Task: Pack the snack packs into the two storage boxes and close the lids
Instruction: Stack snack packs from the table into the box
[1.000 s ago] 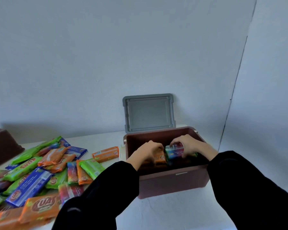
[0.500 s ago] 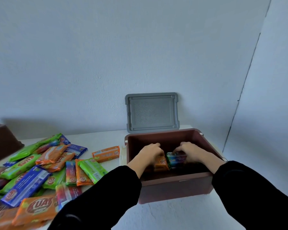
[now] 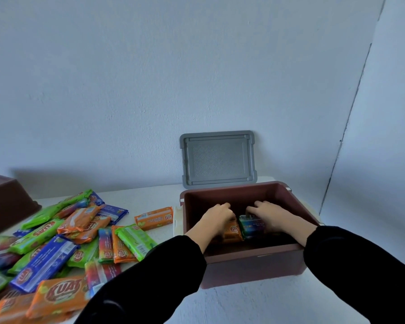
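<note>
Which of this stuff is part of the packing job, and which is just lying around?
Job: open brown box, grey lid, second brown box, loose snack packs, orange pack in left hand, rainbow pack in right hand.
Lying about: only the white table and wall.

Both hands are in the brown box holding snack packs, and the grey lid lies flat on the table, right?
No: head view shows the grey lid standing against the wall behind the brown box. Left hand and right hand do hold snack packs.
</note>
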The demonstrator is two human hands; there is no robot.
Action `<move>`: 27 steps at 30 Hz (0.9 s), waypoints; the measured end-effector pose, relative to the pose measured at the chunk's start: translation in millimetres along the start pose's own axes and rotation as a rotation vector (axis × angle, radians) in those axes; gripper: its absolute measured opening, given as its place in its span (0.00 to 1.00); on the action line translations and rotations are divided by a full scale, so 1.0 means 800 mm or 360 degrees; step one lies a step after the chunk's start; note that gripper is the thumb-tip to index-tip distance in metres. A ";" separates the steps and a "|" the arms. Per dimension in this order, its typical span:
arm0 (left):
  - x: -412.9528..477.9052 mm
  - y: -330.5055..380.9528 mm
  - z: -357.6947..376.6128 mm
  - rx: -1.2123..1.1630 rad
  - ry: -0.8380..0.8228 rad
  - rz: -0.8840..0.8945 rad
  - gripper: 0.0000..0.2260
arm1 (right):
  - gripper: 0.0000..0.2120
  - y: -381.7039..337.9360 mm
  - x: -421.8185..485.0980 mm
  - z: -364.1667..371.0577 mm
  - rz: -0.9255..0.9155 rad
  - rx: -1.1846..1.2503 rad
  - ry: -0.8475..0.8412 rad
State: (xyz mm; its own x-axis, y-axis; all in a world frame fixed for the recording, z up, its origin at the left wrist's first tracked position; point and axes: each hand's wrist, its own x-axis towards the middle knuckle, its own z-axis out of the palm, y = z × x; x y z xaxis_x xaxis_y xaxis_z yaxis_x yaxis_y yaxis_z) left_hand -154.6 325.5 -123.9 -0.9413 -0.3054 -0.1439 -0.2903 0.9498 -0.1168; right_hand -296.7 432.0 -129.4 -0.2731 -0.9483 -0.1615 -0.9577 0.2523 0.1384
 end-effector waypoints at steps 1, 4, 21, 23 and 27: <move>0.000 0.000 0.001 0.0009 0.0001 -0.0004 0.32 | 0.28 0.000 -0.001 -0.001 -0.0002 0.0019 0.0021; 0.000 0.001 0.002 -0.0010 0.0012 -0.0021 0.32 | 0.25 0.001 -0.003 -0.003 0.0005 0.0088 0.0051; -0.107 -0.067 -0.078 -0.1138 0.0774 -0.0132 0.13 | 0.25 -0.057 -0.029 -0.100 0.0144 0.1118 0.0349; -0.145 -0.103 -0.077 -0.1122 0.0858 -0.0242 0.12 | 0.25 -0.097 -0.024 -0.123 0.0068 0.1151 0.0476; -0.233 -0.168 -0.061 -0.1108 0.0873 -0.0574 0.12 | 0.24 -0.188 -0.005 -0.155 -0.0175 0.1178 0.0570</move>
State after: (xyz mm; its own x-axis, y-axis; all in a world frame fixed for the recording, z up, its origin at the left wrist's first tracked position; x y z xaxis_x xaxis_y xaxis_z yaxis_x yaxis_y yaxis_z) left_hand 51.8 257.9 -33.1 -0.6732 -0.6811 0.2878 -0.4497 0.6862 0.5718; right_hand -140.2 374.0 -28.1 -0.2488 -0.9473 0.2018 -0.8234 0.0972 -0.5591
